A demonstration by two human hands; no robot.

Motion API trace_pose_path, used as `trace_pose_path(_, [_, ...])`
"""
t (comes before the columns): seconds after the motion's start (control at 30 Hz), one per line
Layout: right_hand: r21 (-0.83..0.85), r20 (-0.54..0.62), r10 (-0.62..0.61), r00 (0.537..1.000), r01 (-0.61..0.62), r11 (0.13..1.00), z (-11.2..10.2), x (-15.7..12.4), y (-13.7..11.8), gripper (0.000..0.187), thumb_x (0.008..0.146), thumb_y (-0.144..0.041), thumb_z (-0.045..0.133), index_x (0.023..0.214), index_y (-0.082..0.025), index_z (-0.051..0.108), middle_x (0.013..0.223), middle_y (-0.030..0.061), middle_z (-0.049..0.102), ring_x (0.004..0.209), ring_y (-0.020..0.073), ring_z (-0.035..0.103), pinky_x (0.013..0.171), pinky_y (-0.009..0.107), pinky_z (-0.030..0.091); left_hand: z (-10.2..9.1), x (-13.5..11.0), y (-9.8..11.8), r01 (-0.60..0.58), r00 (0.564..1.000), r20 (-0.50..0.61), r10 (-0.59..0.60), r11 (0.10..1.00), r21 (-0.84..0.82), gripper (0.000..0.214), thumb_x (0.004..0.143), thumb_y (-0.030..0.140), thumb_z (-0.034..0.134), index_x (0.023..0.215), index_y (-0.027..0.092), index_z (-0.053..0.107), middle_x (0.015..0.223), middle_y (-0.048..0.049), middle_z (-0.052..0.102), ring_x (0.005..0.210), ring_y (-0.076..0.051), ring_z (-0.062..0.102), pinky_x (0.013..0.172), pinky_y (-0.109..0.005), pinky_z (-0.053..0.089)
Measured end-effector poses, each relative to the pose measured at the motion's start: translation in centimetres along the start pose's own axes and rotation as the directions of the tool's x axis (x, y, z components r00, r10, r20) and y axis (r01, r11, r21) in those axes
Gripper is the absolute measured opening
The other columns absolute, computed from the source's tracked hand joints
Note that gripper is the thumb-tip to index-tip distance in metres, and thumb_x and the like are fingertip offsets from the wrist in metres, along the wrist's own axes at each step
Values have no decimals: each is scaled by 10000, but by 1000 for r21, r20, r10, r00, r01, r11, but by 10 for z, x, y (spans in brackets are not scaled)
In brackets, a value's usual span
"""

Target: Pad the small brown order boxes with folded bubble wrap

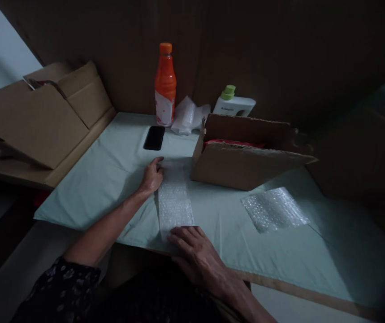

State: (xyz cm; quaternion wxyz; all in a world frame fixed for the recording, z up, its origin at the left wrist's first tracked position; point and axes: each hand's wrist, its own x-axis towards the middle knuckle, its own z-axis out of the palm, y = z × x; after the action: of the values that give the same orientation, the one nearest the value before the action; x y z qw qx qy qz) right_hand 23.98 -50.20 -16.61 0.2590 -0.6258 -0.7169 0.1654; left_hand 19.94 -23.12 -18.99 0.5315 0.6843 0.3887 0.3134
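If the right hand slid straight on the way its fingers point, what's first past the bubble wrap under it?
Probably the left forearm, which slants across that line; its height above the cloth is hard to judge.

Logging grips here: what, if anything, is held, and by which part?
No grip can be confirmed: the right hand lies on the near end of the bubble wrap strip, the left hand at its far end.

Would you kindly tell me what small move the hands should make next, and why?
Perhaps the right hand should gently smooth the near end of the bubble-wrap strip, since that hand lies over it while the left hand is at the far end, seemingly well placed to steady it.
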Motion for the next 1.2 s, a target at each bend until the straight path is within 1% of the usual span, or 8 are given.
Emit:
trace_pose_path(0.33, [-190, -100, 35, 994, -53, 980, 12, 3, 12, 155, 919, -99, 556, 933, -200, 673, 901, 50, 715, 834, 205, 588, 780, 375, 401, 9, 23, 9, -64, 994, -76, 72, 992, 108, 444, 616, 67, 587, 1034, 163, 700, 601, 28, 578, 668, -193, 599, 763, -298, 478])
trace_pose_path(0.47, [-95, -256, 43, 966, -69, 993, -3, -4, 22, 162, 924, -139, 535, 937, -222, 673, 885, 47, 724, 828, 193, 636, 779, 366, 445, 7, 23, 17, -135, 981, -122, 150, 983, 125, 450, 626, 107, 681, 1069, 182, 686, 923, -57, 682, 908, -237, 632, 914, -350, 463])
trace_pose_path(0.57, [-4, -540, 207, 816, -249, 969, -37, -25, 48, 208, 940, -221, 525, 1105, -238, 650, 1051, 91, 720, 861, 208, 680, 763, 375, 518, 6, 11, 26, -245, 963, -74, 257, 959, 145, 494, 647, 162, 728, 1136, 196, 670, 1192, -104, 657, 1127, -280, 587, 1025, -399, 430])
trace_pose_path(0.7, [174, -753, 482, 448, -571, 802, -93, -38, 93, 546, 894, -426, 589, 1380, -195, 494, 1157, 141, 679, 760, 213, 686, 654, 370, 546, 27, -13, 35, -418, 906, 130, 402, 899, 134, 543, 698, 200, 714, 1234, 191, 631, 1284, -129, 635, 1210, -307, 569, 1066, -451, 427])
trace_pose_path(0.77, [250, -719, 569, 399, -615, 748, -112, -30, 113, 670, 844, -478, 621, 1412, -159, 465, 1120, 142, 694, 771, 235, 697, 646, 367, 542, 47, -20, 40, -439, 890, 194, 414, 892, 110, 590, 710, 196, 695, 1291, 171, 594, 1315, -151, 622, 1235, -319, 557, 1067, -468, 431])
trace_pose_path(0.97, [412, -624, 635, 456, -498, 763, -133, -3, 155, 606, 795, -484, 635, 1282, -129, 574, 998, 108, 723, 806, 238, 696, 661, 352, 548, 78, -12, 53, -404, 898, 235, 373, 910, 97, 603, 709, 184, 675, 1304, 153, 579, 1327, -164, 623, 1251, -350, 550, 1084, -499, 422])
trace_pose_path(1.1, [389, -596, 634, 493, -514, 765, -147, -39, 148, 606, 822, -493, 629, 1318, -149, 575, 1093, 131, 723, 845, 235, 701, 684, 365, 566, 46, -24, 41, -476, 867, 270, 419, 857, 197, 558, 728, 204, 666, 1283, 182, 614, 1313, -133, 646, 1258, -335, 554, 1113, -490, 404])
trace_pose_path(1.2, [184, -496, 641, 586, -650, 737, -144, -85, 126, 452, 870, -506, 595, 1183, -191, 675, 999, 110, 751, 811, 245, 709, 666, 372, 566, 7, -58, 19, -578, 803, 389, 451, 748, 325, 432, 808, 276, 634, 1231, 188, 653, 1255, -134, 678, 1206, -331, 586, 1062, -509, 451])
